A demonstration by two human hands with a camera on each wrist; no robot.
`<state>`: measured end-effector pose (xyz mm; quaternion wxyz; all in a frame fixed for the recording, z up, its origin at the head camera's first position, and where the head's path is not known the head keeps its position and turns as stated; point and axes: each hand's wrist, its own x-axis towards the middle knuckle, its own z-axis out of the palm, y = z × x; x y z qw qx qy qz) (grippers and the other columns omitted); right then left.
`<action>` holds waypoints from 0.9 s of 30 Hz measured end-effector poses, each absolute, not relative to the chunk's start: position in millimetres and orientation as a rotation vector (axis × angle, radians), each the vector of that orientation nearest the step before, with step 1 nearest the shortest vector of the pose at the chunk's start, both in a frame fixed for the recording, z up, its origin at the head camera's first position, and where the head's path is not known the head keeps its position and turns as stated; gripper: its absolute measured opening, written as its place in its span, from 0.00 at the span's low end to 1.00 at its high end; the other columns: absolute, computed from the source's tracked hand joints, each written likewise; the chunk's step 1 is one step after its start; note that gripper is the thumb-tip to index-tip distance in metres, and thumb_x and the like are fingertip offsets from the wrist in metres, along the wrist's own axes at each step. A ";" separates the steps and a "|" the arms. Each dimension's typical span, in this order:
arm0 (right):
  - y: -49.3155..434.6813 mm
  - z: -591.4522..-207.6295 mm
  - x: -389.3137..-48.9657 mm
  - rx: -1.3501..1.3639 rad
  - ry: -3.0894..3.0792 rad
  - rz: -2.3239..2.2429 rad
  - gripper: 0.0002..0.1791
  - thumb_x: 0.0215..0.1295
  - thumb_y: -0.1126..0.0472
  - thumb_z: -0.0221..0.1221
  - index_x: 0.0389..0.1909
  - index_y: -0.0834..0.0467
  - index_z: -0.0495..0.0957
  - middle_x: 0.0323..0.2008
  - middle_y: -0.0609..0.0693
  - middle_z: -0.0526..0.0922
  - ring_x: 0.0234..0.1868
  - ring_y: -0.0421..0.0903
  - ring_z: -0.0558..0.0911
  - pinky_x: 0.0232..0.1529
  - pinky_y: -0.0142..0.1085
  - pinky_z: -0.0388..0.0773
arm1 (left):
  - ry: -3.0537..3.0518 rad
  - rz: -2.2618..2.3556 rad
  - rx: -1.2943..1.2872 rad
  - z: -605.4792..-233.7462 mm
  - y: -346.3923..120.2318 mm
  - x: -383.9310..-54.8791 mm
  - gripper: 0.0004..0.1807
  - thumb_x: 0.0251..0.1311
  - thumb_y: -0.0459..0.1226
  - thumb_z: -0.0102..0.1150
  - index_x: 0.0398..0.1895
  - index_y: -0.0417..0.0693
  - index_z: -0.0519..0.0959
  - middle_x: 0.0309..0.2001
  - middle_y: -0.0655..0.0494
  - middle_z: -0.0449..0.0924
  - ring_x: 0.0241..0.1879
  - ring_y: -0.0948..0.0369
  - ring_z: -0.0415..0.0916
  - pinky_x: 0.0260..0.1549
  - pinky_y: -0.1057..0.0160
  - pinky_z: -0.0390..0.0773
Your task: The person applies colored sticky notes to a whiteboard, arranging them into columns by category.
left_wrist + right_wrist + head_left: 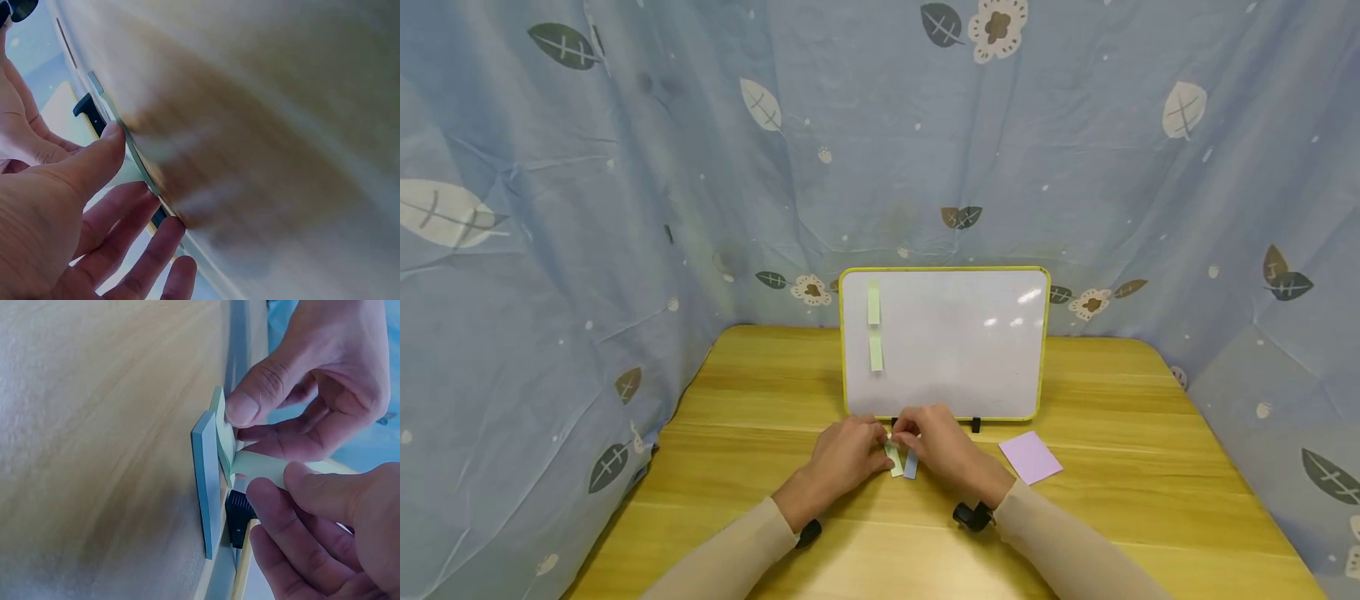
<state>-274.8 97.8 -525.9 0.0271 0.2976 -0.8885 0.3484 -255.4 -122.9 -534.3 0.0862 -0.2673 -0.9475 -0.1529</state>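
1. Right wrist view: the right grip (331, 531) pinches a raised green strip (259, 464) between thumb and forefinger, clearer than the left wrist view shows.
2. That strip meets the green pad (225, 442) just beyond its fingertips; the left grip (325, 381), partly hidden, seems to hold this pad.
3. A blue pad (911, 465) lies just beside it on the counter (887, 542).
4. Head view alone shows two posted strips (874, 306) on the whiteboard (958, 346).

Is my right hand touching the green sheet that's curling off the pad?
Touching: the right wrist view shows the right hand pinching the green sheet between thumb and finger.
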 end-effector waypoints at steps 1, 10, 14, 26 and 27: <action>97.7 -526.3 -275.5 0.906 -2.739 1.075 0.04 0.79 0.65 0.74 0.42 0.55 0.95 0.40 0.45 0.98 0.43 0.40 0.93 0.44 0.31 0.89 | -2.827 -0.462 -0.787 -534.4 -122.9 -255.0 0.18 0.61 0.48 0.91 0.46 0.50 0.94 0.46 0.58 0.95 0.42 0.55 0.92 0.40 0.56 0.91; 96.0 -528.9 -281.9 0.818 -2.698 1.051 0.04 0.77 0.66 0.75 0.41 0.55 0.93 0.36 0.46 0.97 0.39 0.42 0.94 0.42 0.30 0.88 | -2.821 -0.477 -0.787 -533.2 -123.0 -255.0 0.21 0.60 0.47 0.92 0.46 0.54 0.87 0.39 0.58 0.92 0.34 0.60 0.85 0.31 0.60 0.82; 96.5 -527.9 -283.2 0.798 -2.698 1.069 0.03 0.78 0.66 0.75 0.41 0.56 0.93 0.36 0.47 0.97 0.38 0.43 0.94 0.41 0.29 0.87 | -2.828 -0.461 -0.810 -533.3 -122.9 -254.3 0.12 0.62 0.47 0.91 0.41 0.58 0.94 0.42 0.59 0.93 0.39 0.59 0.87 0.36 0.60 0.87; 96.0 -527.7 -284.6 0.711 -2.696 1.053 0.03 0.77 0.66 0.76 0.41 0.55 0.94 0.36 0.47 0.97 0.38 0.43 0.94 0.41 0.32 0.90 | -2.868 -0.444 -0.841 -527.6 -120.9 -250.0 0.04 0.66 0.45 0.88 0.37 0.60 0.99 0.52 0.58 0.94 0.50 0.53 0.91 0.45 0.54 0.93; 96.0 -527.6 -284.9 0.704 -2.698 1.049 0.03 0.77 0.66 0.76 0.41 0.54 0.94 0.36 0.47 0.97 0.38 0.42 0.94 0.41 0.32 0.90 | -2.871 -0.448 -0.842 -527.2 -120.6 -249.8 0.04 0.66 0.44 0.88 0.37 0.59 0.99 0.52 0.57 0.94 0.50 0.53 0.91 0.45 0.54 0.93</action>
